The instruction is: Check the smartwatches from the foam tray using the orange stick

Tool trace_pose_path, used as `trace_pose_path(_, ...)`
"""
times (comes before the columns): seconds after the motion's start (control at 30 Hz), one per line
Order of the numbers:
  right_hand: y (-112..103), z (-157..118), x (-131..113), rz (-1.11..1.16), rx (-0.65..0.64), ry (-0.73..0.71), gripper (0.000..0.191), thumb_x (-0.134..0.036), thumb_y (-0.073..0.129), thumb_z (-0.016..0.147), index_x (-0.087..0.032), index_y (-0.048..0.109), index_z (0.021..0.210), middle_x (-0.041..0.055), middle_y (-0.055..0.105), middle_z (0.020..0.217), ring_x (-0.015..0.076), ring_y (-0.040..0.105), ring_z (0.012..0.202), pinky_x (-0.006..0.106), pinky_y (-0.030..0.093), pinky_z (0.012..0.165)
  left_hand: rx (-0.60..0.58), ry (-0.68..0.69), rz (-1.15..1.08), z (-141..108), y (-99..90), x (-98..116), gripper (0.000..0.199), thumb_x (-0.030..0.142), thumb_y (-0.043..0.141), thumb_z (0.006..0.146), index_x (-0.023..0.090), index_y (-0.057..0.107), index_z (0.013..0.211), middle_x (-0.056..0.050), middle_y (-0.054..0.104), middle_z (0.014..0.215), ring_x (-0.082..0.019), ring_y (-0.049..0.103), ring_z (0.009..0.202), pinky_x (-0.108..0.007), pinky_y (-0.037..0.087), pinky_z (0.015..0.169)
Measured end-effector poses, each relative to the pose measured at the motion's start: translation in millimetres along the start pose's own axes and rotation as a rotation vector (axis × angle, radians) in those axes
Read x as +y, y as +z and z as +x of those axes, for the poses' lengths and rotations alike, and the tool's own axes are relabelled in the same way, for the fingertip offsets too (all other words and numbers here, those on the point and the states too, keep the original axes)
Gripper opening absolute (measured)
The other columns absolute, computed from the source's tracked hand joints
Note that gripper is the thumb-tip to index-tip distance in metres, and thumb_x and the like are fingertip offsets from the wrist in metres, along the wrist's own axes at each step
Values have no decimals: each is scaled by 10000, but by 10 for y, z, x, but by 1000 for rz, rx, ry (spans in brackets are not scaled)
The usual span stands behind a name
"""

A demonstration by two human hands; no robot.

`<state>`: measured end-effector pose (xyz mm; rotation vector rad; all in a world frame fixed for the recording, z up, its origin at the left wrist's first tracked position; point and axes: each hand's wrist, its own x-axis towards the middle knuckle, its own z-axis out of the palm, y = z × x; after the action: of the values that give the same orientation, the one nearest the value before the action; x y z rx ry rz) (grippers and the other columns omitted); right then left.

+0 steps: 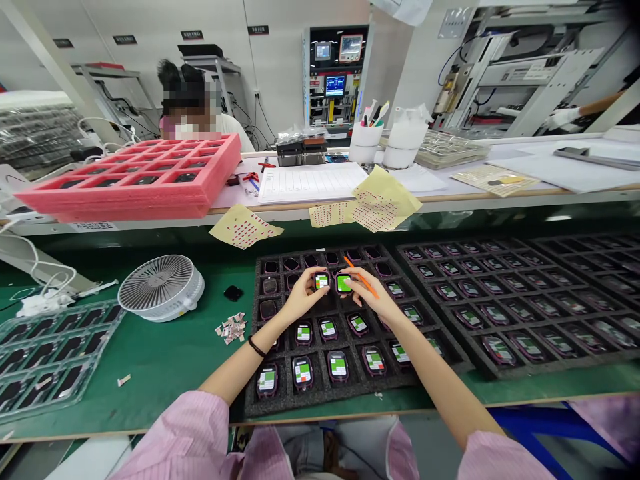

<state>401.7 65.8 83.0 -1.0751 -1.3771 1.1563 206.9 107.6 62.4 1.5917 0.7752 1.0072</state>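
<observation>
Above the dark foam tray (280, 399), my left hand (306, 292) grips a smartwatch (321, 281) by its edge, its lit screen showing white, green and red blocks. My right hand (371, 291) holds a second smartwatch (343, 284) with a mostly green screen, close beside the first. A thin orange stick, perhaps a pen or tweezers, (362, 277) also lies across the fingers of that hand. Below both hands, several watches sit in the tray's pockets, such as a lit smartwatch (338, 365). My fingers and arms hide some of the pockets.
A second foam tray (480, 367) of watches adjoins on the right. To the left are a round fan (161, 287), small paper scraps (233, 328) and a clear plastic tray (75, 393). A pink foam tray (125, 208) rests on the raised shelf; a person (230, 130) sits behind.
</observation>
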Motion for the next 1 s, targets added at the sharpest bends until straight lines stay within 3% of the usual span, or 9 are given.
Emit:
trace_pose_path(0.23, 7, -4, -20, 26, 22, -15, 310, -416, 605, 821, -201, 592, 1044, 16, 574, 822, 129, 624, 583, 187, 354, 360, -13, -9, -5, 7, 0, -11, 482, 288, 670, 770, 194, 476, 1202, -85, 577, 1155, -172, 601, 954, -264, 508, 768)
trace_pose_path(0.4, 9, 1, -2, 50, 0, 10, 390, -332, 733, 718, -216, 573, 1054, 35, 610, 930, 141, 656, 652, 170, 349, 380, -13, 0, 15, 11, -7, -15, 516, 277, 673, 764, 197, 458, 1226, -90, 586, 1148, -180, 607, 957, -236, 509, 690)
trace_pose_path(0.53, 18, 14, 4, 37, 31, 5, 321, -403, 640, 796, -197, 599, 1040, 36, 614, 902, 103, 608, 562, 179, 349, 372, -43, 65, 68, -3, 8, 30, 600, 245, 675, 763, 193, 402, 1295, -106, 593, 1136, -190, 618, 930, -240, 514, 641)
trace_pose_path(0.67, 69, 16, 23, -24, 48, 9, 319, -436, 559, 848, -187, 632, 1033, -3, 594, 796, 37, 453, 409, 188, 350, 358, -55, 263, 328, -35, 28, 113, 505, 256, 678, 779, 192, 477, 1238, -114, 569, 1192, -226, 585, 1028, -349, 532, 800)
trace_pose_path(0.77, 129, 10, 69, -47, 19, 12, 370, -445, 540, 857, -202, 620, 1124, 1, 599, 842, 36, 455, 408, 199, 401, 374, -46, 416, 632, -43, 10, 131, 463, 255, 709, 757, 187, 534, 1180, -109, 568, 1174, -259, 521, 1125, -440, 459, 957)
trace_pose_path(0.9, 201, 1, 87, -89, -33, 8, 477, -405, 612, 815, -230, 559, 1256, 28, 616, 970, 46, 507, 450, 235, 496, 461, -65, 468, 828, -32, -42, 112, 459, 175, 688, 749, 179, 534, 1182, -112, 578, 1196, -262, 531, 1114, -446, 462, 934)
trace_pose_path(1.0, 201, -9, 15, -19, -63, 4, 524, -345, 697, 751, -247, 569, 1250, 36, 633, 992, 117, 619, 673, 260, 550, 604, -38, 516, 811, -34, -50, 141, 426, 196, 700, 739, 178, 563, 1142, -104, 619, 1143, -254, 559, 1062, -433, 466, 901)
